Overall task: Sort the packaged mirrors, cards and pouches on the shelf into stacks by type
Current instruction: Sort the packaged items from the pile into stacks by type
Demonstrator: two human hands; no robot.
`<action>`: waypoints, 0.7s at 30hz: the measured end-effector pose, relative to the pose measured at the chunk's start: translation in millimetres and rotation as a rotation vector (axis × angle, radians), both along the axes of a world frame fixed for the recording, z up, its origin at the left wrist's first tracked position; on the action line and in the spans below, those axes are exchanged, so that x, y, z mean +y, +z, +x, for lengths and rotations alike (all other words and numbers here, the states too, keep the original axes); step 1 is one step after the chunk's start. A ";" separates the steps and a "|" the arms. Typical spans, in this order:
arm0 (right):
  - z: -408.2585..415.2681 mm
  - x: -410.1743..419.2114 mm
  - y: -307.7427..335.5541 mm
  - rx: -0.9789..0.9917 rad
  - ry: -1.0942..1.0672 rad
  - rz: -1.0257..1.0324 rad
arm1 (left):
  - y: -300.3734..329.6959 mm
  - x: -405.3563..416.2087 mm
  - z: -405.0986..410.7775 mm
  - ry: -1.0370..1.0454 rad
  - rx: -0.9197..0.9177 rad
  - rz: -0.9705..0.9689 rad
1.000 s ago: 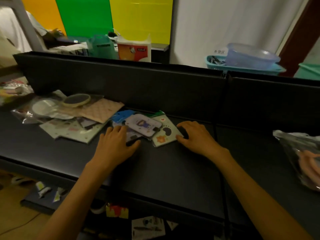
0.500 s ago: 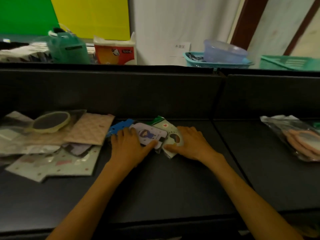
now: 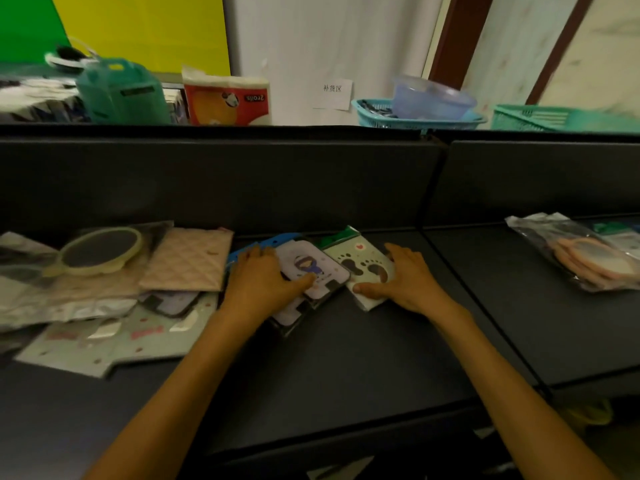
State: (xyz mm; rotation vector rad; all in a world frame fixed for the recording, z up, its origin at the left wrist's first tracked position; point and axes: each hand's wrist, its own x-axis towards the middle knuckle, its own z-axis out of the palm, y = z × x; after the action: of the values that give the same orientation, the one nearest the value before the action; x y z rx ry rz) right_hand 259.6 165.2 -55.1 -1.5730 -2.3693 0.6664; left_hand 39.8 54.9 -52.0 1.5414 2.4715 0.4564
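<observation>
On the dark shelf (image 3: 346,368) lies a small pile of packaged cards. My left hand (image 3: 258,284) rests flat on its left side, thumb on the white card with a purple figure (image 3: 313,263); a blue package edge (image 3: 273,240) shows behind my fingers. My right hand (image 3: 407,278) presses the right side of the pale green footprint card (image 3: 356,259), thumb at its front edge. To the left lie a packaged oval mirror (image 3: 98,251), a pink quilted pouch (image 3: 188,259) and a pale printed packet (image 3: 104,341).
A bag with pink round mirrors (image 3: 585,258) lies on the adjoining shelf section at right. A tall dark back panel (image 3: 242,181) runs behind the shelf. Beyond it stand a green container (image 3: 117,91), a tissue pack (image 3: 227,98) and teal baskets (image 3: 415,114).
Both hands have closed in from either side on the card pile, and the cards now sit tighter together. The view has shifted right and nearer.
</observation>
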 end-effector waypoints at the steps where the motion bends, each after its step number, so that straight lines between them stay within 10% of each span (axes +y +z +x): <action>1: 1.4 0.6 -0.1 0.012 -0.013 0.000 | 0.7 -2.7 7.9 0.039 0.050 -0.014; 21: 16.4 9.4 -6.6 0.251 -0.032 0.005 | 4.2 9.8 27.0 -0.027 -0.250 0.071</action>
State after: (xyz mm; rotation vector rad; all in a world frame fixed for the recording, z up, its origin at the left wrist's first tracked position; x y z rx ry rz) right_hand 276.0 174.5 -61.6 -1.4287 -2.1575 0.7987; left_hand 66.8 64.7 -47.9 1.4426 2.2643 0.6937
